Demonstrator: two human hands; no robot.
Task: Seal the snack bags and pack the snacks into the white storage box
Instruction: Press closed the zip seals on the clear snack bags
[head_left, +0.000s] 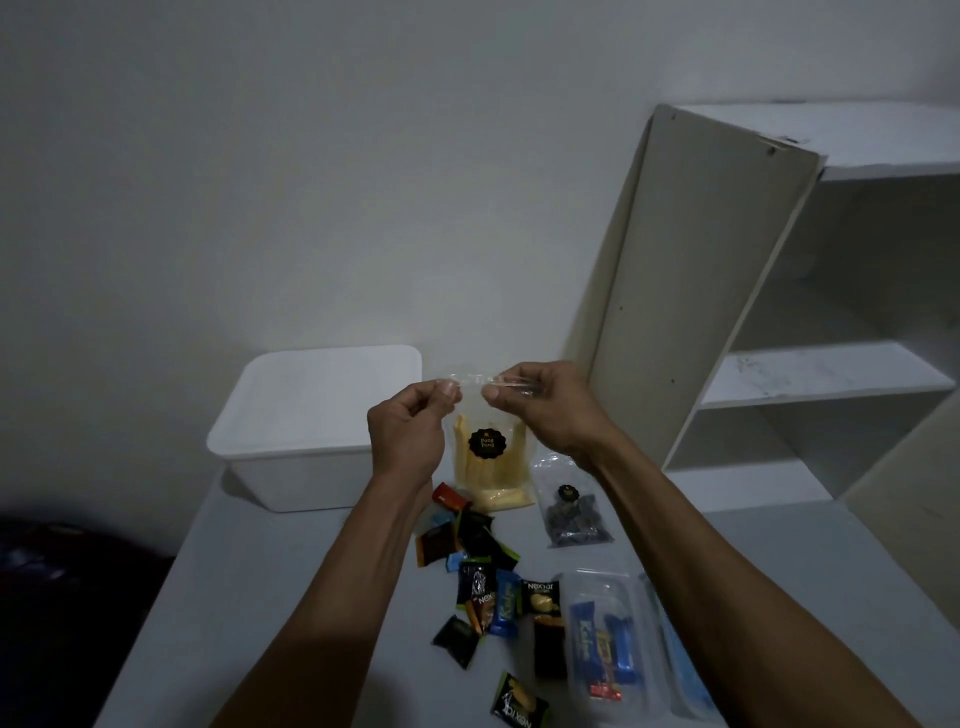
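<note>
Hands work at the clear snack bag (491, 457), held upright above the desk (291, 597) just right of the white storage box (311, 431). Left hand (408, 431) and right hand (545, 410) pinch its top strip with curled fingers. Uneven pressing could leave gaps, letting yellow sticks spill when packed.
</note>
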